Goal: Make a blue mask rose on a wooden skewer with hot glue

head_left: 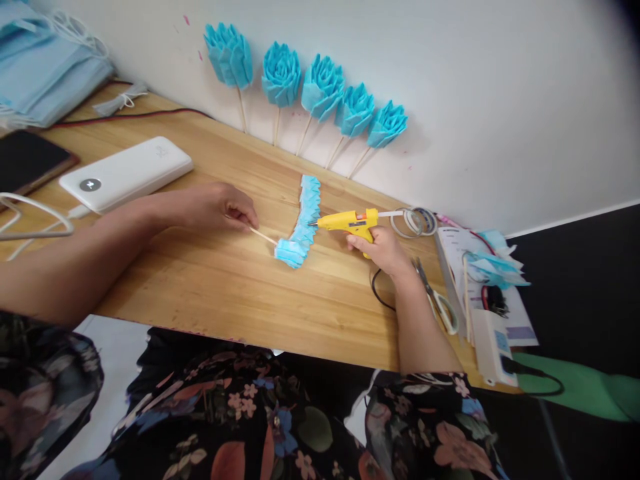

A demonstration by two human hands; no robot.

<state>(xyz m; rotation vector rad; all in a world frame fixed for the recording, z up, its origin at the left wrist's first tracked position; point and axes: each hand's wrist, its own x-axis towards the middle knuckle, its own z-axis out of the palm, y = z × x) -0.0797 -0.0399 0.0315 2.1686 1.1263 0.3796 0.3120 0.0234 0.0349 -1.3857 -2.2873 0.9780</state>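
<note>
My left hand (227,205) pinches the end of a thin wooden stick (263,236). The stick's other end meets a rolled end of a pleated light-blue strip (309,212), which lies curved on the wooden table. A yellow hot glue gun (345,221) is gripped in my right hand (380,249), its nozzle pointing left at the strip's edge. Whether the nozzle touches the strip, I cannot tell. Behind, several blue folded flowers on sticks (323,87) lean upright against the white wall.
A white power bank (127,172) and a dark phone (30,163) lie left, near stacked blue face masks (45,67). Right of my right arm are scissors (435,297), tape rolls (420,221), papers (453,250) and a white power strip (493,347). The wooden table (240,293) ends near my lap.
</note>
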